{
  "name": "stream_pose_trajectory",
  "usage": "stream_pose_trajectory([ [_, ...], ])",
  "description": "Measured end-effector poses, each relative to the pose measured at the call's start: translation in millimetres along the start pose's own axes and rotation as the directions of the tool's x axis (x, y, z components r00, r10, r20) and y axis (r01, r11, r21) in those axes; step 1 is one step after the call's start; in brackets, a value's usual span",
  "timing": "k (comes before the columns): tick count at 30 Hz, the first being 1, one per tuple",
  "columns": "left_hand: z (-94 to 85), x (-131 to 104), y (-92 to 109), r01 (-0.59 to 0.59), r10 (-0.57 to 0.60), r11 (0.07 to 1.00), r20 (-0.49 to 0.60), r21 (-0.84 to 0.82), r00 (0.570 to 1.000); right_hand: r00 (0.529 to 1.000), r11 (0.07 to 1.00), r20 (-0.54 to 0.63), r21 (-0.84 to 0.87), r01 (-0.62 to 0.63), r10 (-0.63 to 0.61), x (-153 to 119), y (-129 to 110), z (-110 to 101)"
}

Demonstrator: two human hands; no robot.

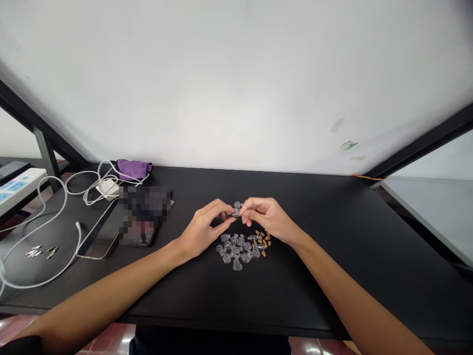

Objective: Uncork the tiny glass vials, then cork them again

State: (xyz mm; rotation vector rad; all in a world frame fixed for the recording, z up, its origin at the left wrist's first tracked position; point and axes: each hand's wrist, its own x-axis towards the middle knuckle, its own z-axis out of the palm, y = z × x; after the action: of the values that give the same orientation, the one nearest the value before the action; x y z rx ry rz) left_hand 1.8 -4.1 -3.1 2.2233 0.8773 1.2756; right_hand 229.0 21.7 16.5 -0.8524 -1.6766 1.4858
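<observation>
My left hand (205,224) reaches in from the left, thumb and index finger closed around a small clear bottle (236,213) above the black table. Close against its far side shows another clear rounded piece (237,204); whether it lies on the table or is part of the same bottle I cannot tell. My right hand (266,215) is pinched at the bottle's right side, and what its fingertips hold, if anything, is hidden. Just nearer to me lies a cluster of tiny clear bottles (236,250) in various shapes. Small tan corks (266,238) are scattered beside them, below my right hand.
On the left of the black table (207,301) lie a phone (99,236), a blurred-out dark item (144,212), a white cable (66,197), a purple pouch (133,169) and small metal pieces (35,252). A power strip (18,185) stands at the far left. Behind rises a white wall (236,88).
</observation>
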Motion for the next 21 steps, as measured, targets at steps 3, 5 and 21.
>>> stream_pose_trajectory([
  [3, 0.4, -0.4, -1.0, 0.010, -0.010, 1.000, -0.009, 0.004, 1.000, 1.000, 1.000, -0.009, -0.030, -0.003, 0.002, 0.3, 0.0, 0.7],
  [5, 0.5, -0.6, -1.8, 0.021, -0.021, 1.000, -0.014, 0.006, 1.000, 1.000, 0.999, -0.027, -0.048, -0.007, 0.005, 0.5, -1.1, 0.9],
  [21, -19.2, 13.2, -13.5, 0.447, -0.321, 0.868, 0.443, -0.217, 0.837, 0.999, 0.985, -0.037, -0.169, -0.037, 0.031, -0.8, -1.4, -8.3],
])
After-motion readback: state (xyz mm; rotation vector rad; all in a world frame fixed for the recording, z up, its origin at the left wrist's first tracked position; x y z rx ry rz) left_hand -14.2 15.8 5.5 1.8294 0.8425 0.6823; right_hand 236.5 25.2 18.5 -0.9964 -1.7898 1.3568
